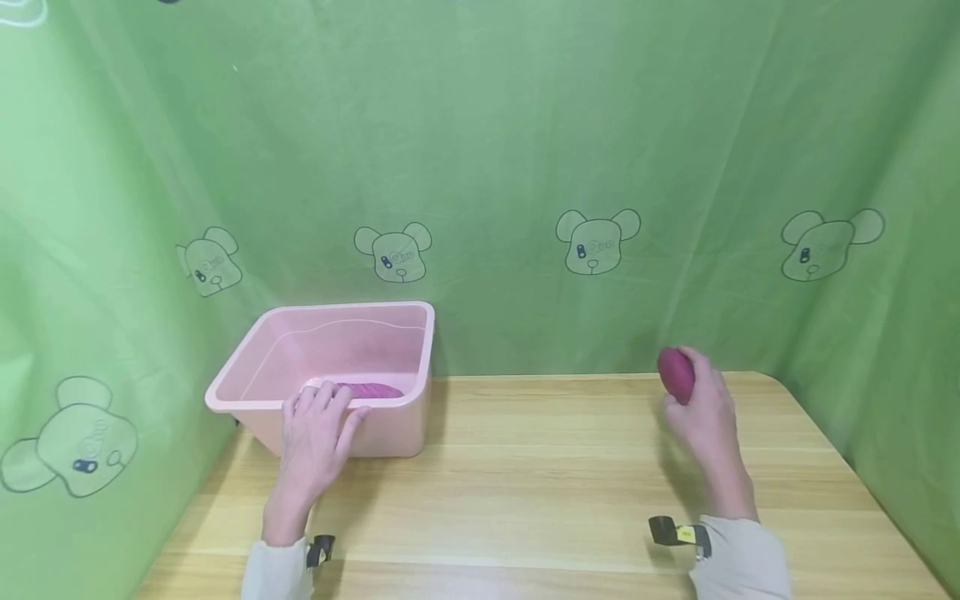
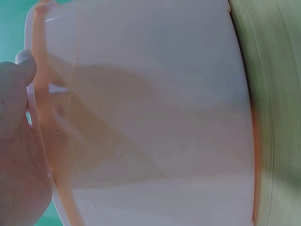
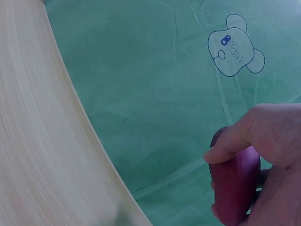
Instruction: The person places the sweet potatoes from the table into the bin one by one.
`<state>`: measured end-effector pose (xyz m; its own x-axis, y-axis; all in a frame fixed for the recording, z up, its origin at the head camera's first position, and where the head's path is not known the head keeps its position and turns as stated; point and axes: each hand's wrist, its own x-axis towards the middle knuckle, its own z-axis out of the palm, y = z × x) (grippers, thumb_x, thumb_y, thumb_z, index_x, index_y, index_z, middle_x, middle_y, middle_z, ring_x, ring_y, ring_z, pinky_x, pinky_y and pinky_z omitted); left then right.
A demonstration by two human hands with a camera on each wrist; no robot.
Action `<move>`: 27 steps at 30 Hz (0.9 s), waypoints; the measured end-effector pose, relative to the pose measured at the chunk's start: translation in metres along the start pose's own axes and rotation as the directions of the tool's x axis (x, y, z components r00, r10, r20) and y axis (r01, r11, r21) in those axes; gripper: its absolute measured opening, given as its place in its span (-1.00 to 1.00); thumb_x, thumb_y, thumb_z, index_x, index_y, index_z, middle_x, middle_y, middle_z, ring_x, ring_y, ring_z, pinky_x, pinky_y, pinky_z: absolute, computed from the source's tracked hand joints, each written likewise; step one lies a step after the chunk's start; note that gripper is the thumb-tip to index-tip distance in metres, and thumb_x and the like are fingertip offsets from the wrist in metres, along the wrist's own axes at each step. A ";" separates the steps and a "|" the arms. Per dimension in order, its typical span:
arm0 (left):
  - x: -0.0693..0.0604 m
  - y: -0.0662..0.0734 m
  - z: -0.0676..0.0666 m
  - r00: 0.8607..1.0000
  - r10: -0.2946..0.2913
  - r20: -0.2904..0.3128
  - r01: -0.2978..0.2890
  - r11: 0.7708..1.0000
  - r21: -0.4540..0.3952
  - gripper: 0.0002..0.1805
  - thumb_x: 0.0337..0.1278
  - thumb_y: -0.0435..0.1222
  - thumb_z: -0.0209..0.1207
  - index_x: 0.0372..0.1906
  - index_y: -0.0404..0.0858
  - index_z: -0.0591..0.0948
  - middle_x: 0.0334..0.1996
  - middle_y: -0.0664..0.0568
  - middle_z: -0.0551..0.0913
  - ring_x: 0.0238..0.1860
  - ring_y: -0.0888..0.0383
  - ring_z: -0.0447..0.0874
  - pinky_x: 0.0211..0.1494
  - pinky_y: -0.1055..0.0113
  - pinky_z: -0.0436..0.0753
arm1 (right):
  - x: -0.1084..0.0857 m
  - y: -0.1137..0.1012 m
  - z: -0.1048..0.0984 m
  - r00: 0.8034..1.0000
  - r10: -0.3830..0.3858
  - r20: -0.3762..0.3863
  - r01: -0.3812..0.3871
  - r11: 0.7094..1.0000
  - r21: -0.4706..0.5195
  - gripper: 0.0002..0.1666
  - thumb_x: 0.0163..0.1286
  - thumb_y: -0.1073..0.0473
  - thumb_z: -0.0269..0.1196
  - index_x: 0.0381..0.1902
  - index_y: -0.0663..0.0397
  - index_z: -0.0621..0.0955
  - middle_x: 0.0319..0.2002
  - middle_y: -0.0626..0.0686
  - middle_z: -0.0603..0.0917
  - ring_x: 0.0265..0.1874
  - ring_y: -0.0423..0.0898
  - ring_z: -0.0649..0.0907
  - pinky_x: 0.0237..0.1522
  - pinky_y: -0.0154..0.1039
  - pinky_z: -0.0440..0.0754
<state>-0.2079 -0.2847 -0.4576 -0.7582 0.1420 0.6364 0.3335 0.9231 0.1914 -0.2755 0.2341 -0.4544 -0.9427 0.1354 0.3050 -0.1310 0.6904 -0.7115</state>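
Observation:
On the left, a pink plastic bin stands on the table. My left hand grips its near rim, the fingers hooked over the edge and the thumb lying along the rim. Inside the bin lies a long magenta object with fine streaks, partly hidden by the rim and fingers. Far to the right, my right hand holds a smooth, dark magenta oval object between thumb and fingers, above the table's back part. Its exact kind is unclear; the right wrist view shows it as oblong.
A light wood table lies below both hands. Green cloth printed with bear heads hangs behind the table and along both sides. Each wrist wears a black strap with a small device.

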 end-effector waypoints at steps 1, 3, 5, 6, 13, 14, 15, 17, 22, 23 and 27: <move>0.000 0.000 0.000 1.000 0.000 0.001 0.000 1.000 0.000 -0.74 0.43 -0.07 0.19 -0.28 -0.16 0.50 -0.27 -0.03 0.47 -0.13 -0.13 0.39 0.18 -0.19 0.24 | 0.000 -0.001 0.000 1.000 -0.001 0.002 0.001 1.000 0.002 0.02 0.20 0.50 0.19 0.60 0.10 0.13 0.34 0.51 0.32 0.15 0.55 0.43 0.02 0.56 0.42; 0.000 0.000 0.000 1.000 -0.001 0.002 0.001 1.000 -0.001 -0.74 0.42 -0.07 0.19 -0.28 -0.16 0.50 -0.26 -0.03 0.47 -0.12 -0.13 0.39 0.19 -0.19 0.23 | 0.000 -0.001 0.001 1.000 0.001 0.009 -0.001 1.000 0.006 0.02 0.21 0.50 0.19 0.61 0.09 0.12 0.35 0.51 0.32 0.15 0.56 0.43 0.02 0.56 0.43; 0.000 0.000 -0.001 1.000 -0.002 0.002 0.002 1.000 -0.001 -0.74 0.42 -0.07 0.20 -0.28 -0.16 0.50 -0.26 -0.03 0.47 -0.12 -0.13 0.39 0.19 -0.20 0.23 | 0.000 -0.002 0.001 1.000 0.002 0.016 -0.002 1.000 0.010 0.02 0.21 0.50 0.19 0.61 0.09 0.13 0.36 0.51 0.31 0.15 0.57 0.43 0.02 0.56 0.43; 0.001 0.000 -0.001 1.000 -0.002 0.003 0.002 1.000 0.000 -0.74 0.42 -0.07 0.20 -0.28 -0.16 0.50 -0.26 -0.03 0.47 -0.12 -0.14 0.39 0.19 -0.20 0.23 | 0.000 -0.003 0.002 1.000 0.001 0.019 -0.002 1.000 0.012 0.02 0.21 0.50 0.19 0.61 0.09 0.12 0.35 0.51 0.31 0.15 0.57 0.43 0.02 0.57 0.43; 0.002 0.001 -0.002 1.000 -0.002 0.000 0.002 1.000 0.004 -0.74 0.41 -0.08 0.20 -0.27 -0.17 0.51 -0.25 -0.04 0.49 -0.12 -0.14 0.40 0.19 -0.20 0.24 | -0.001 -0.007 0.004 1.000 0.005 0.030 -0.005 1.000 0.010 0.02 0.22 0.50 0.19 0.61 0.08 0.12 0.33 0.52 0.32 0.15 0.58 0.43 0.02 0.58 0.42; 0.002 0.001 -0.002 1.000 -0.002 0.000 0.002 1.000 0.004 -0.74 0.41 -0.07 0.20 -0.27 -0.17 0.51 -0.25 -0.04 0.49 -0.12 -0.14 0.40 0.19 -0.20 0.24 | -0.001 -0.007 0.005 1.000 0.005 0.029 -0.006 1.000 0.008 0.02 0.22 0.50 0.19 0.61 0.08 0.13 0.33 0.52 0.32 0.15 0.58 0.43 0.02 0.58 0.42; 0.002 0.001 -0.003 1.000 -0.002 0.000 0.002 1.000 0.005 -0.74 0.41 -0.07 0.20 -0.27 -0.17 0.51 -0.25 -0.04 0.49 -0.12 -0.14 0.40 0.19 -0.20 0.24 | -0.001 -0.008 0.005 1.000 0.004 0.027 -0.004 1.000 0.008 0.02 0.22 0.50 0.19 0.61 0.08 0.13 0.33 0.52 0.33 0.15 0.58 0.43 0.02 0.58 0.41; 0.002 0.000 -0.002 1.000 -0.002 0.000 0.002 1.000 0.006 -0.74 0.42 -0.07 0.20 -0.28 -0.17 0.51 -0.25 -0.05 0.49 -0.12 -0.14 0.40 0.19 -0.21 0.24 | 0.000 -0.009 0.006 1.000 -0.003 0.021 0.003 1.000 0.005 0.01 0.22 0.51 0.20 0.61 0.09 0.14 0.32 0.52 0.34 0.14 0.57 0.43 0.02 0.58 0.41; 0.002 0.000 -0.002 1.000 -0.009 0.008 0.009 1.000 -0.001 -0.74 0.43 -0.05 0.19 -0.26 -0.16 0.52 -0.25 -0.03 0.50 -0.10 -0.13 0.41 0.20 -0.20 0.24 | 0.000 -0.012 0.009 0.999 -0.022 0.024 0.021 1.000 0.008 0.02 0.22 0.52 0.21 0.60 0.09 0.14 0.32 0.51 0.34 0.16 0.56 0.43 0.04 0.57 0.41; 0.002 0.000 -0.002 1.000 -0.011 0.010 0.011 1.000 -0.002 -0.74 0.43 -0.05 0.19 -0.26 -0.16 0.53 -0.24 -0.03 0.50 -0.10 -0.13 0.41 0.20 -0.20 0.24 | 0.000 -0.013 0.010 0.999 -0.023 0.027 0.023 1.000 0.010 0.02 0.22 0.52 0.22 0.61 0.09 0.14 0.33 0.50 0.34 0.17 0.55 0.42 0.04 0.57 0.41; 0.002 0.000 -0.001 1.000 -0.011 0.009 0.011 1.000 -0.002 -0.74 0.43 -0.06 0.19 -0.25 -0.17 0.53 -0.24 -0.04 0.51 -0.09 -0.13 0.41 0.20 -0.20 0.23 | 0.000 -0.015 0.013 0.999 -0.031 0.031 0.031 0.999 0.012 0.04 0.21 0.53 0.23 0.61 0.09 0.14 0.35 0.49 0.33 0.18 0.56 0.42 0.05 0.56 0.41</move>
<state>-0.2087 -0.2850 -0.4552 -0.7669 0.1349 0.6274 0.3263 0.9238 0.2003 -0.2775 0.2144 -0.4526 -0.9471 0.0918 0.3074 -0.1637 0.6856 -0.7093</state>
